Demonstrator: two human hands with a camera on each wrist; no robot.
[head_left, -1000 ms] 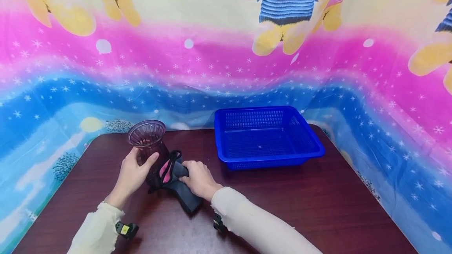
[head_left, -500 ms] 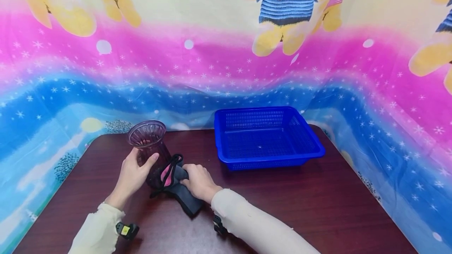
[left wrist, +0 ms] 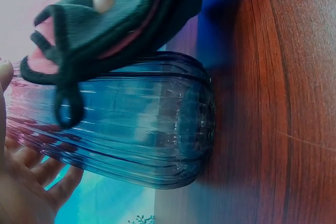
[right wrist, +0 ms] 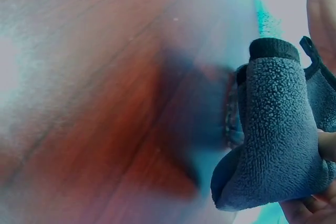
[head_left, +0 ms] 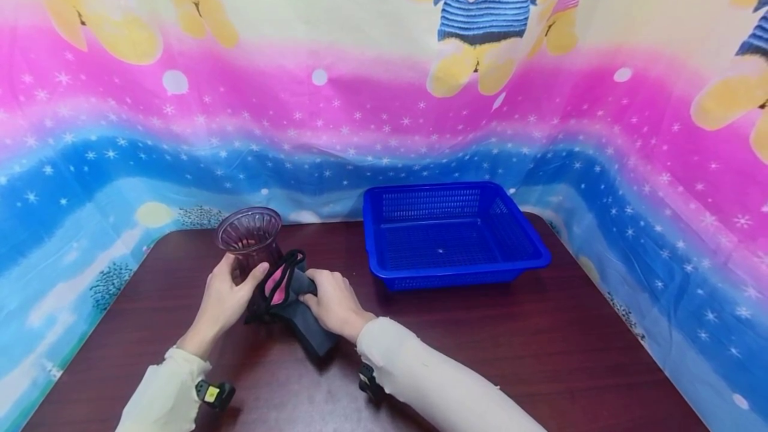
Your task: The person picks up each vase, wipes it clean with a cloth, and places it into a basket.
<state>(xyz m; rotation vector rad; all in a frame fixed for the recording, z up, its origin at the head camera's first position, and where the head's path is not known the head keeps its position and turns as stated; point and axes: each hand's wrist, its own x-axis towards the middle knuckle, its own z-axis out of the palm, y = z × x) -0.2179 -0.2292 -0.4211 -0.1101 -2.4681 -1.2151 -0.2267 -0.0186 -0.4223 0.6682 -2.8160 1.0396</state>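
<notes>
At one o'clock on the worktop [head_left: 540,339], a blue basket [head_left: 462,269] stands by the far edge, dark wood separating it from the glass vase [left wrist: 136,119] at ten o'clock. The left hand [head_left: 225,295] curls round the vase; the right hand [head_left: 333,302] grips a grey cloth [head_left: 309,325] on its four o'clock side, hiding the vase's base from the head view.

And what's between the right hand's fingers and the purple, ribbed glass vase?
A grey cloth with black edging and a pink patch: the head view shows it between the right fingers and the purple glass vase.
</notes>
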